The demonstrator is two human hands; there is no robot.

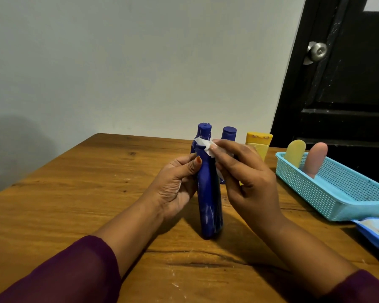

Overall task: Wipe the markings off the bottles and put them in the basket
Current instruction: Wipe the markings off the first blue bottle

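We see a grained wooden counter [74, 193] carrying, at right, a pale blue perforated plastic basket [359, 206], which holds a rounded yellow bottle [295, 155] and a pink bottle [315, 159]. At centre a smooth dark blue bottle [209, 200] stands upright on the counter. Our left grip [175, 184] is clamped round its upper body, and our right grip [247, 178] pinches a crumpled white wipe [202, 145] against its neck.

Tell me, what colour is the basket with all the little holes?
The basket is light blue, and it shows best in the head view.
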